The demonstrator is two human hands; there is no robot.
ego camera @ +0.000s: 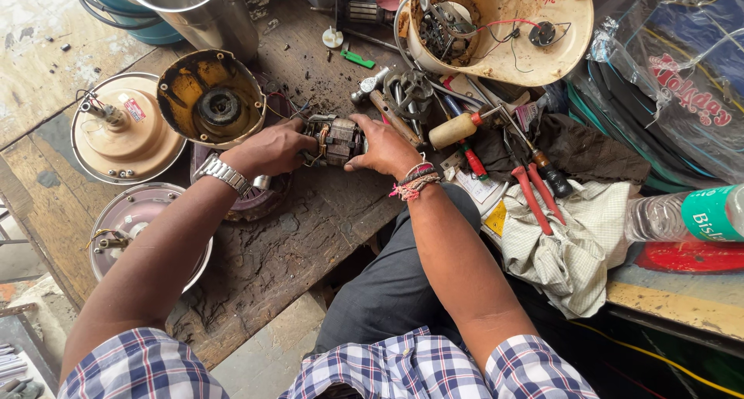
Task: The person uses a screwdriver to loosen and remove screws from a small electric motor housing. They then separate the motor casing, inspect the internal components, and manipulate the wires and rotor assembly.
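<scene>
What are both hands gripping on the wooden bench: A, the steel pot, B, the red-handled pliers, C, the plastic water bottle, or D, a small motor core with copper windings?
D: the left hand and right hand clasp the small motor core from either side, while the red-handled pliers lie untouched on the checked cloth.

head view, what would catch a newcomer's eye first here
Both hands, left hand and right hand, clasp a small motor with copper windings at the middle of a worn wooden bench. Round fan housings crowd its left side. Red-handled pliers and a cloth lie to the right.
</scene>
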